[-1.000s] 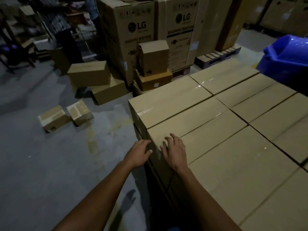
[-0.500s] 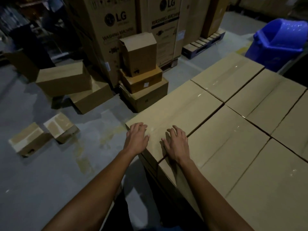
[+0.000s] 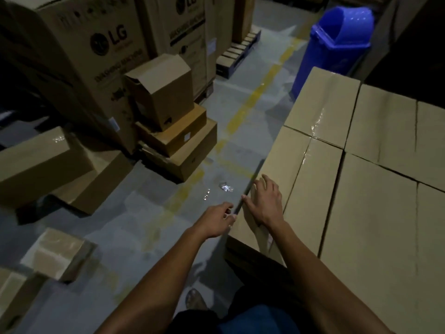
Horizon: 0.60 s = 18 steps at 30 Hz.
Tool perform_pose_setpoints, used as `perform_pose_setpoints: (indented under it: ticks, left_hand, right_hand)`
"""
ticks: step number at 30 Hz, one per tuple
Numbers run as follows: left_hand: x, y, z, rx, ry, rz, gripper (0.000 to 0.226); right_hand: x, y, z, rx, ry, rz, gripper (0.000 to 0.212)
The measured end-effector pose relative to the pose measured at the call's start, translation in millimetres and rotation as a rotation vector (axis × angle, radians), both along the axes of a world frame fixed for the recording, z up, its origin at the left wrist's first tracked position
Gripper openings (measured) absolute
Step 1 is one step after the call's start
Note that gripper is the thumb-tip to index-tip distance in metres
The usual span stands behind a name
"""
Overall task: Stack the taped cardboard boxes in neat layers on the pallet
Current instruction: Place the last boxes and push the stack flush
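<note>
The top layer of taped boxes (image 3: pixel 375 213) fills the right of your view, packed edge to edge with seams lined up; the pallet beneath is hidden. That layer looks nearly settled, so judge the stacking well along but not finished. Loose boxes lie on the floor: a long one (image 3: pixel 36 162) at far left and a smaller taped one (image 3: pixel 60 254) at lower left, both well apart from the stack, likely yours to bring over. Past the stack's far corner stands a blue bin (image 3: pixel 334 47). Your right hand (image 3: pixel 265 201) rests flat on the top of the near-left edge box (image 3: pixel 277 169), fingers spread, thumb at its rim. Your left hand (image 3: pixel 216 219) sits just beside that box's outer side, fingers loosely curled, gripping nothing that shows.
</note>
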State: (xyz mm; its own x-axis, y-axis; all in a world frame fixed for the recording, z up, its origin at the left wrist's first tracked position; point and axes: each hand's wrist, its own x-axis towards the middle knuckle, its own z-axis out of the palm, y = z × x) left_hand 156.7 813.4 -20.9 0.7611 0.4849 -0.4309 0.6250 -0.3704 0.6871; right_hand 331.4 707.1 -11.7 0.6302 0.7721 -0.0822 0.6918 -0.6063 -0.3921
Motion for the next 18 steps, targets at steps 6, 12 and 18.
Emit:
perform_pose_setpoints:
  ticks: [6, 12, 18]
  left_hand:
    - [-6.3, 67.7, -15.2, -0.074, 0.011, -0.04, 0.042]
    - [14.7, 129.4, -36.2, -0.079, 0.031, -0.096, 0.039]
    - [45.9, 161.9, -56.4, -0.136, 0.078, -0.139, 0.037]
  right_hand:
    - [11.6, 40.7, 0.5, -0.09, -0.011, -0.127, 0.07]
    - [55.9, 76.0, -14.9, -0.139, -0.05, -0.257, 0.077]
    - [83.4, 103.1, -22.0, -0.179, -0.031, -0.387, 0.097]
